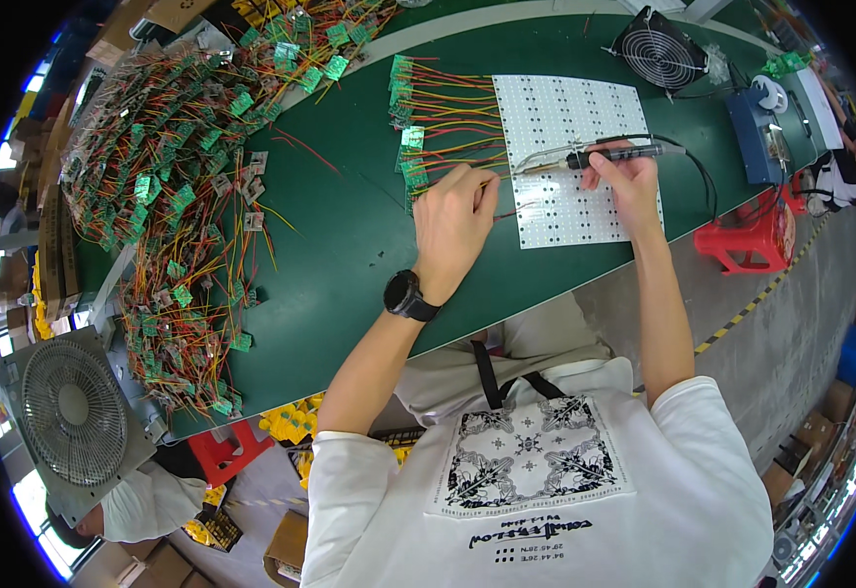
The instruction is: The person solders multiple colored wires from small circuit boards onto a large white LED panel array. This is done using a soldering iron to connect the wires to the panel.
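My right hand point(626, 186) is closed round the black handle of a soldering iron point(600, 155). The iron's tip points left, over the left edge of a white panel point(595, 211) dotted with rows of small pads. Beside that edge, my left hand point(455, 218) is pinched on a thin wire point(492, 182), partly hidden by the fingers. Several red and yellow wires point(462, 95) run from the panel's left edge to a column of small green circuit boards point(402, 93). The lowest of these boards lie just beyond my left hand.
A large heap of wired green boards point(153, 167) covers the table's left side. A black fan point(655, 54) stands at the back, with a blue soldering station point(754, 132) to its right. The iron's black cable point(710, 186) loops over the table's right part. A red stool point(747, 243) stands beyond the edge.
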{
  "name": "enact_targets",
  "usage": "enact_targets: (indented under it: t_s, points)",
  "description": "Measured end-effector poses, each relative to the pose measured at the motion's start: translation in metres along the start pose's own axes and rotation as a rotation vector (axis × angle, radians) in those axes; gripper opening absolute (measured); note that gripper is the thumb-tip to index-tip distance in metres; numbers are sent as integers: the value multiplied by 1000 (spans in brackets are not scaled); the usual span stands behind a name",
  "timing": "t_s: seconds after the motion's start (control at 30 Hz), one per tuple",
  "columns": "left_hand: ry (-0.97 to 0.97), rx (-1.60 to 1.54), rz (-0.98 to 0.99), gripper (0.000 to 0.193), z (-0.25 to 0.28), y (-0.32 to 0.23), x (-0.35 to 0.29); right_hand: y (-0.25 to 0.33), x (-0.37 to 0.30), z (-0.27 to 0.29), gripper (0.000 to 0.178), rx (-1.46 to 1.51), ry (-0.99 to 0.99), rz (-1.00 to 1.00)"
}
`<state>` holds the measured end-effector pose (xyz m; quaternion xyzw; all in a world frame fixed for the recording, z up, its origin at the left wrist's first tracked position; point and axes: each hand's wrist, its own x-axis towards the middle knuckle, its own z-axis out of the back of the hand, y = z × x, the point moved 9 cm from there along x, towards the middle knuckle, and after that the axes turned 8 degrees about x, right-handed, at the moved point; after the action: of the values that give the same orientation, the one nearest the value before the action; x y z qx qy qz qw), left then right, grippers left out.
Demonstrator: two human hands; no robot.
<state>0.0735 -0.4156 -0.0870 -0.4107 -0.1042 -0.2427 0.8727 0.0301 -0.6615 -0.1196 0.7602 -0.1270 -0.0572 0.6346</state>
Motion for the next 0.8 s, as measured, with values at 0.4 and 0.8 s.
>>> enact_targets:
  t_s: [0.4,0.8]
  points:
    - [12,14,-2,7,-2,0,-2,0,-1,-1,16,-24,19,10]
    - [15,14,-11,8,0,0,-1,0,1,8,19,30,-50,31]
